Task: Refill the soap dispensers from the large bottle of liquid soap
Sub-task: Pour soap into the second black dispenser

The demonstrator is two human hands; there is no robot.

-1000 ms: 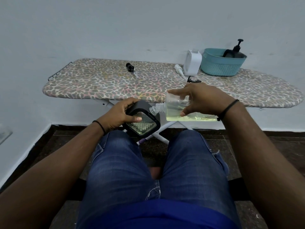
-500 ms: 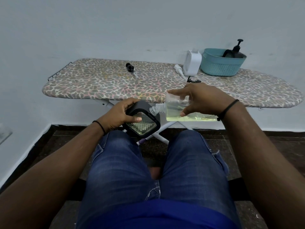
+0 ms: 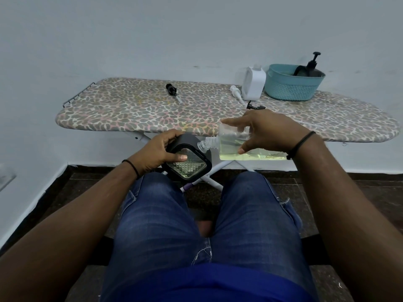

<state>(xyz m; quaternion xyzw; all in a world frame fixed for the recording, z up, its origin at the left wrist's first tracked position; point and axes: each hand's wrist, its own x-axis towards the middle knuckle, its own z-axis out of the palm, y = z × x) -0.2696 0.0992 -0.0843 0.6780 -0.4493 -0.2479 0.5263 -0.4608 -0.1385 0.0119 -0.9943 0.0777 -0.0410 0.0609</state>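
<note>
My right hand (image 3: 268,129) grips a clear bottle (image 3: 231,147) of pale yellow liquid soap, tipped on its side with its threaded neck pointing left. The neck touches the top of a black square dispenser (image 3: 187,164) with a ribbed clear window, which my left hand (image 3: 159,153) holds tilted above my knees. Both are in front of the ironing board's near edge. A white dispenser (image 3: 254,83) stands at the back of the board, its white pump (image 3: 236,93) lying beside it. A black pump (image 3: 173,90) lies further left.
The leopard-print ironing board (image 3: 135,110) spans the view against a white wall. A teal basket (image 3: 292,88) at its back right holds a dark pump bottle (image 3: 311,66). A small black clip (image 3: 255,106) lies near my right hand. My jeans-clad legs fill the foreground over a dark floor.
</note>
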